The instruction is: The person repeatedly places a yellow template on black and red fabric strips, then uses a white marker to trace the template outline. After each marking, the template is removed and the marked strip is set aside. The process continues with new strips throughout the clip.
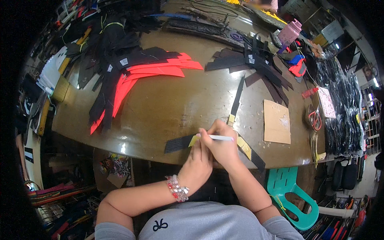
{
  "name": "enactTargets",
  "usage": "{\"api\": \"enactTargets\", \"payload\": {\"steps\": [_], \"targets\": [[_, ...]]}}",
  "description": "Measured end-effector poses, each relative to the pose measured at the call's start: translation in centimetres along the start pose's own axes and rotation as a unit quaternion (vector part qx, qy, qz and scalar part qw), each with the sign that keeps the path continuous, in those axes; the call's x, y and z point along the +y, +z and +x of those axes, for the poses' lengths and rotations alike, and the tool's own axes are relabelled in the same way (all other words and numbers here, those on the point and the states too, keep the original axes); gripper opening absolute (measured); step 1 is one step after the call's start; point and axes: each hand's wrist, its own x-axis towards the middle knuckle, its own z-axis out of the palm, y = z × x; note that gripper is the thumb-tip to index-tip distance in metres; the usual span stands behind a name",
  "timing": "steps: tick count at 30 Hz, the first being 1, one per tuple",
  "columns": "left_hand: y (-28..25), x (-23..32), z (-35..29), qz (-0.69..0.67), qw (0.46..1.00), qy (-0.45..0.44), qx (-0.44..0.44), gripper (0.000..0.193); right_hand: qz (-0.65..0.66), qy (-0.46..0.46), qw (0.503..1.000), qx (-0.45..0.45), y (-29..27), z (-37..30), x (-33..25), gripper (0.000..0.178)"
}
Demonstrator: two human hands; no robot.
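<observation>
My right hand (225, 146) is closed around a slim white pen (222, 138), which lies nearly level across the fingers; its writing end is hard to make out. Beside it, my left hand (196, 165) rests with fingers stretched out together at the near table edge. Under and around both hands is a black, branching cut piece (179, 143) with pale yellow patches (244, 147). One narrow black strip (238, 96) of it points away from me, and another arm slants to the near right. Its centre is hidden by my hands.
Black and red cut pieces (160, 66) lie fanned at the far left of the brown table (180, 108), with a black pile (256, 60) at the far right. Right of my hands are a cardboard piece (277, 122) and red-handled scissors (315, 120). A green chair (294, 196) stands below.
</observation>
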Motion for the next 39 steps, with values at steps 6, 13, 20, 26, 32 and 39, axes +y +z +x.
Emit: {"api": "enactTargets", "payload": {"steps": [6, 13, 20, 26, 32, 39], "targets": [[2.3, 0.4, -1.8, -0.182, 0.983, -0.008, 0.024, 0.064, -0.055, -0.020, 0.998, -0.018, 1.9, 0.5, -1.8, 0.026], [0.9, -0.8, -0.7, -0.122, 0.991, 0.015, 0.054, 0.060, 0.126, -0.004, 0.984, -0.124, 0.7, 1.7, -1.2, 0.017], [-0.5, -5.2, 5.5, -0.233, 0.966, -0.073, 0.082, 0.026, -0.071, -0.224, 0.949, 0.208, -11.0, 21.2, 7.5, 0.029], [-2.6, -10.6, 6.8, -0.409, 0.882, -0.219, 0.084, 0.022, -0.415, -0.108, 0.899, 0.089, -13.5, 26.4, 11.4, 0.044], [-4.6, -28.9, -0.2, -0.206, 0.836, -0.427, 0.276, 0.021, -0.354, -0.238, 0.901, 0.081, -16.4, 20.2, 1.3, 0.039], [-2.4, -25.9, -1.8, -0.498, 0.741, -0.198, 0.405, 0.010, -0.279, -0.055, 0.957, 0.049, -11.2, 1.2, -0.2, 0.032]]}}
